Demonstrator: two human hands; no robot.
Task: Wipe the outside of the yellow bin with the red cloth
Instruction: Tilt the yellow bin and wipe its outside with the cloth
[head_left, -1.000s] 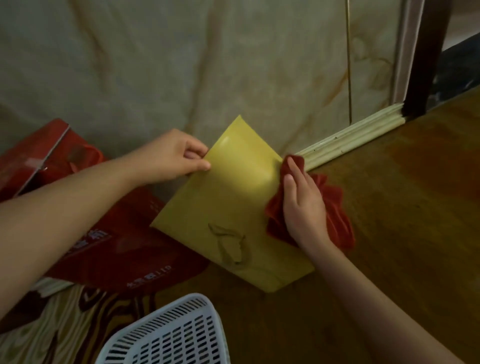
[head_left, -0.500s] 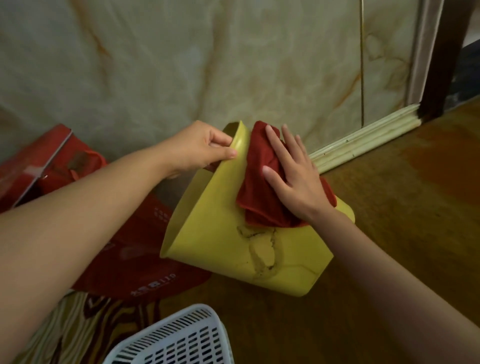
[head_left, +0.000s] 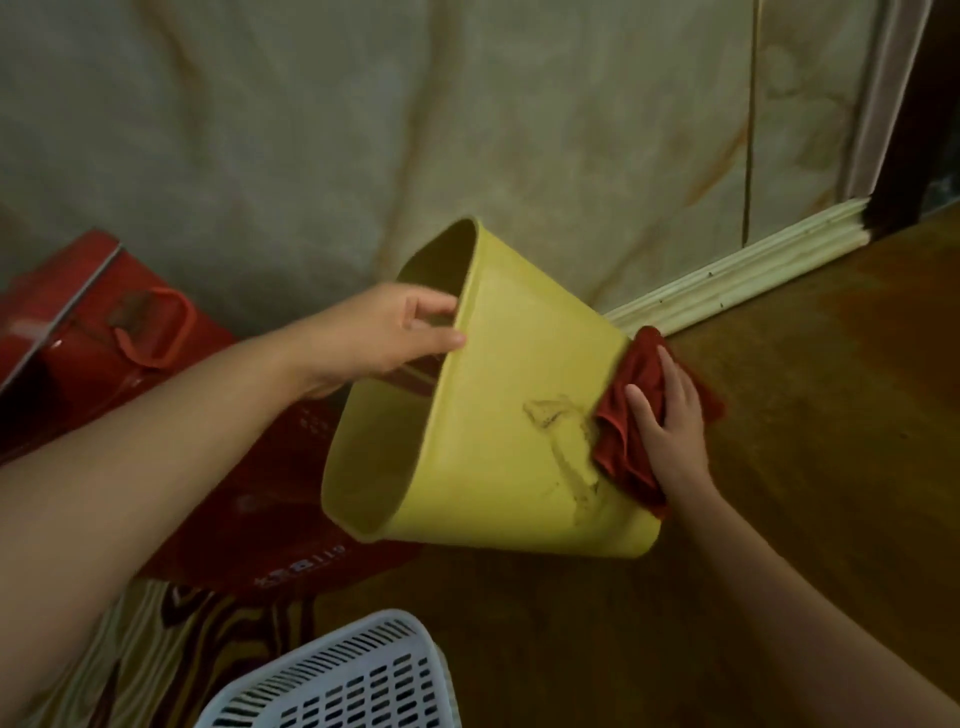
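The yellow bin (head_left: 498, 395) is tilted on its side above the floor, its open mouth turned to the left and its base to the right. A scuffed, peeling patch marks its side wall. My left hand (head_left: 387, 335) pinches the bin's rim, thumb outside and fingers inside. My right hand (head_left: 670, 421) presses the red cloth (head_left: 626, 431) flat against the bin's outer wall near the base. Part of the cloth is hidden under that hand.
A red carton with a handle (head_left: 156, 332) and a red bag (head_left: 291, 525) lie left of the bin. A white slotted basket (head_left: 353, 680) sits at the bottom. Behind stands a marbled wall with a pale skirting board (head_left: 737, 270); brown floor (head_left: 831, 441) spreads right.
The bin has turned so its mouth faces left. My right hand has slid the cloth from near the rim down to the base end. My left hand keeps its pinch on the rim.
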